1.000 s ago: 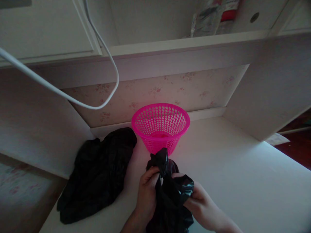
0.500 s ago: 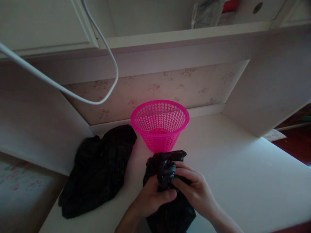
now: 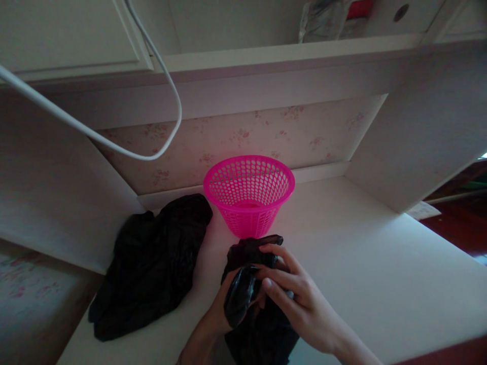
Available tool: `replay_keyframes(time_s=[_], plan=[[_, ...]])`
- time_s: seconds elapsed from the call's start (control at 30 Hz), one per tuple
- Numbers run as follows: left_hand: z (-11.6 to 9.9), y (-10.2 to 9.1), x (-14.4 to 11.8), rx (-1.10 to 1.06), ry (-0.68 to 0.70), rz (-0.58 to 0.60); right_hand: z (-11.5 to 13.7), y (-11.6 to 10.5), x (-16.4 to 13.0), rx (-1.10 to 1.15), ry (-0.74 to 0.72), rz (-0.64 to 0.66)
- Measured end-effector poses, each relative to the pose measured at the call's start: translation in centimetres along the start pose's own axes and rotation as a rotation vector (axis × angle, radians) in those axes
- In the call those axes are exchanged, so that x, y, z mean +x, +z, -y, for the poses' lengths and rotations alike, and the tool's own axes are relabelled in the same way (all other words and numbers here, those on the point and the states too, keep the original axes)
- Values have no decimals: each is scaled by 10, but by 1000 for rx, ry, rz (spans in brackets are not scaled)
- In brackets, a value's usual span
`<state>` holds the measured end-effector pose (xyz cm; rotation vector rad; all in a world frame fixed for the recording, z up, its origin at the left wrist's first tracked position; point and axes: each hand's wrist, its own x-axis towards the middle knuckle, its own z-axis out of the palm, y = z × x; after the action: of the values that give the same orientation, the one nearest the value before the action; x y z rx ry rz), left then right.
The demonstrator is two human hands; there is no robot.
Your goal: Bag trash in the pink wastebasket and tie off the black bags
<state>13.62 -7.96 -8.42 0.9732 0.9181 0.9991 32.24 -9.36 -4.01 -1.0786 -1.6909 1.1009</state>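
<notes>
A black plastic bag (image 3: 262,337) is bunched up between my hands at the near edge of the white surface. My left hand (image 3: 216,312) grips its gathered part from the left; a glossy fold of the bag hides most of those fingers. From the right, my right hand (image 3: 300,299) has its bent fingers and thumb closed on the same bunched plastic. Just beyond the bag stands a pink perforated plastic basket (image 3: 249,223), upright, with nothing visible inside. A second black plastic bag (image 3: 152,274) lies crumpled left of my hands.
A white cable (image 3: 114,144) hangs in a loop at the upper left. Above the white tabletop (image 3: 365,274) runs a shelf edge (image 3: 289,56), with a clear plastic package (image 3: 323,23) on the shelf. White side panels (image 3: 426,121) flank the tabletop, and floral wallpaper is behind.
My right hand has shifted its fingers over the bunched plastic. The gathered fold has tipped left and down over my left hand. The basket and the other bag have stayed put.
</notes>
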Motion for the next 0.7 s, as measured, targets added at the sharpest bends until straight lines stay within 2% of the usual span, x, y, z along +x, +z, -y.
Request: replay_keyframes(time_s=[0.1,0.13,0.17,0.23,0.3,0.37,0.4,0.43,0.5,0.6,0.7], plan=[[-9,4,0,-61,-78,111,-19,-2,5,211,78,-326],[-12,5,-1,-89,-85,145,-25,-4,8,310,139,-380],[-15,6,-3,-105,-87,180,-31,-7,12,409,201,-378],[-21,8,-5,-88,-89,239,-38,-12,20,580,285,-217],[-24,11,-5,-43,-84,302,-39,-16,29,674,317,87],[-25,14,-3,24,-73,361,-36,-16,37,636,330,352],[-25,14,-2,58,-63,394,-33,-15,41,572,321,398],[-25,13,-1,92,-51,409,-30,-14,44,493,305,380],[-27,9,1,156,-33,413,-24,-12,50,348,254,232],[-35,1,0,211,-20,427,-19,-11,53,260,206,26],[-42,-2,-1,224,22,330,-18,-14,51,275,250,-107]])
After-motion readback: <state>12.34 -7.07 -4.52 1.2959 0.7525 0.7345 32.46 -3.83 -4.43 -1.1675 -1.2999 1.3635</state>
